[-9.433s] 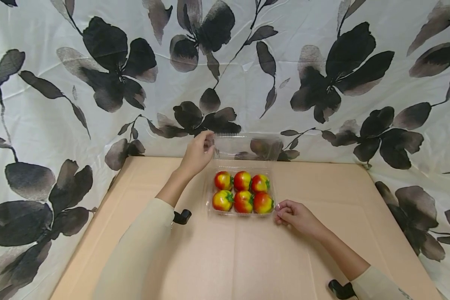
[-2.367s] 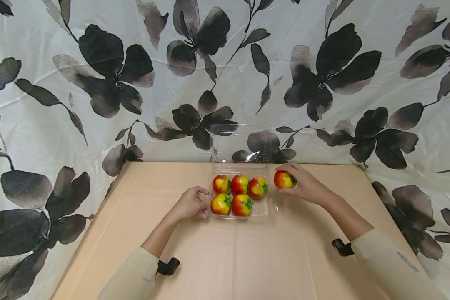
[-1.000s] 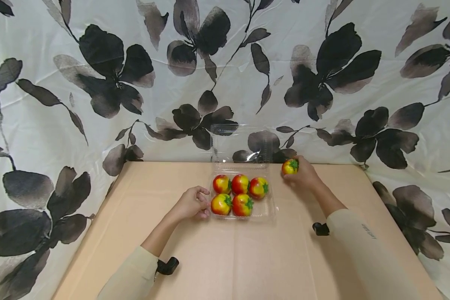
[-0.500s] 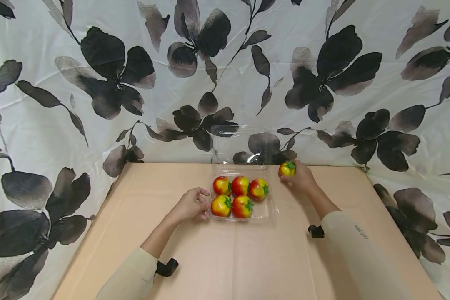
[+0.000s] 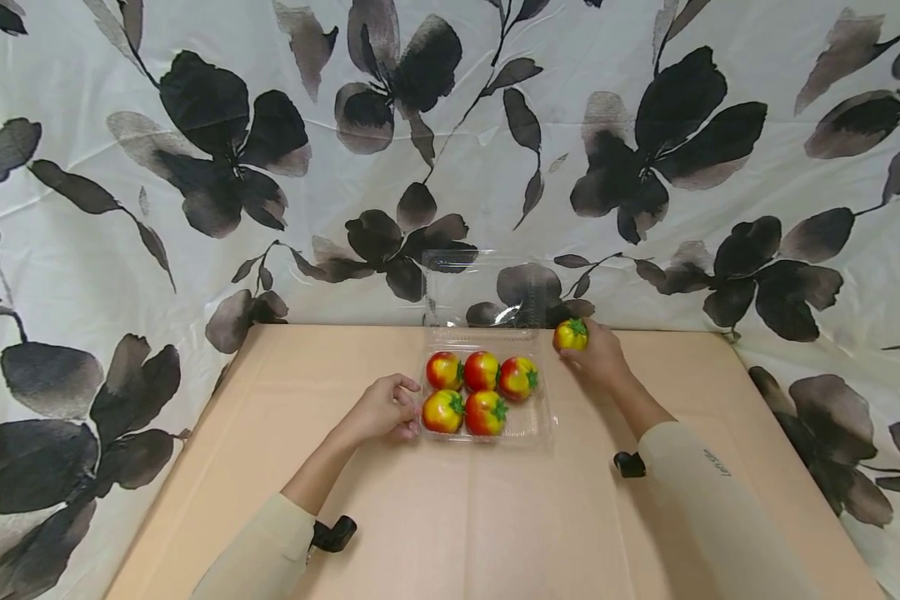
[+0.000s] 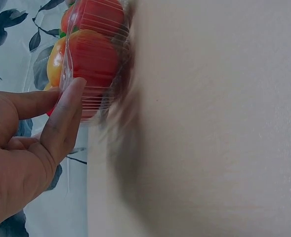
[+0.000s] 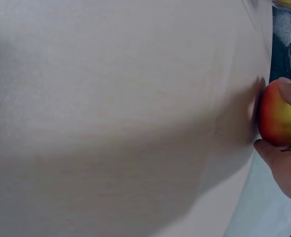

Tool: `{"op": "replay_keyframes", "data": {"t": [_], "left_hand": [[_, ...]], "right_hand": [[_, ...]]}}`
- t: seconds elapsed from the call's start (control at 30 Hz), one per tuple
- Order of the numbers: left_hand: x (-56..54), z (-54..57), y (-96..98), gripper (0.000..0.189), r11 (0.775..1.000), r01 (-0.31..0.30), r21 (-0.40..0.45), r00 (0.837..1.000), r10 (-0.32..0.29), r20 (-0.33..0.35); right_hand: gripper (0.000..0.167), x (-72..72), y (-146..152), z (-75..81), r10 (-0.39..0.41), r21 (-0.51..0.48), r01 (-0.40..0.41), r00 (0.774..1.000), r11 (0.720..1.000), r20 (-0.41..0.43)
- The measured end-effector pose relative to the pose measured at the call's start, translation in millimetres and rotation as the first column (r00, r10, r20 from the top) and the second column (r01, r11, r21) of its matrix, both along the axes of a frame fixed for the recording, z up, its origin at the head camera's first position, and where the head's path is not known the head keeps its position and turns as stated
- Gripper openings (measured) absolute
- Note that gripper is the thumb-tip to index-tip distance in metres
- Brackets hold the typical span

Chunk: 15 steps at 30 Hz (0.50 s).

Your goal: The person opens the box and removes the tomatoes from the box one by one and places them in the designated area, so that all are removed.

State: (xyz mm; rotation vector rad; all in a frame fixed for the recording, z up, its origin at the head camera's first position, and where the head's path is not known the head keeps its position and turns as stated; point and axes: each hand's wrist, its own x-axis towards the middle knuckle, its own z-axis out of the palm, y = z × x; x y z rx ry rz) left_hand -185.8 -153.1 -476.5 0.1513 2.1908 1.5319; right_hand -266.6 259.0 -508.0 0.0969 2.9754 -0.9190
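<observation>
A clear plastic clamshell box point(image 5: 525, 421) lies with its lid point(image 5: 450, 292) raised at the back. Inside it are several red-and-yellow fruits point(image 5: 485, 412) with green leafy caps; the front right spot holds none. My left hand point(image 5: 378, 407) pinches the box's left rim between thumb and fingers, which the left wrist view shows closely. Just right of the box, near the table's back edge, my right hand point(image 5: 602, 354) grips another such fruit point(image 5: 571, 334), its green cap turned upward. In the right wrist view, thumb and fingers sit on either side of this fruit point(image 7: 276, 116).
The tan table top point(image 5: 435, 517) ends at a back edge just behind the box. A white cloth with dark flower prints point(image 5: 645, 158) hangs behind and shows at both sides. A black wrist device point(image 5: 630, 464) sits by each sleeve.
The left hand has gone from the lid to the box's left rim. The right hand has taken the front right fruit out, carried it right and back, then shifted slightly left.
</observation>
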Motion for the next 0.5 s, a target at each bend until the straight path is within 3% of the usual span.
{"op": "replay_keyframes", "data": {"t": [0.5], "left_hand": [[0.3, 1.5, -0.3, 0.038, 1.0, 0.017, 0.002, 1.0, -0.017, -0.016]], "right_hand": [[0.09, 1.2, 3.8, -2.3, -0.001, -0.034, 0.002, 0.999, 0.999, 0.034]]}}
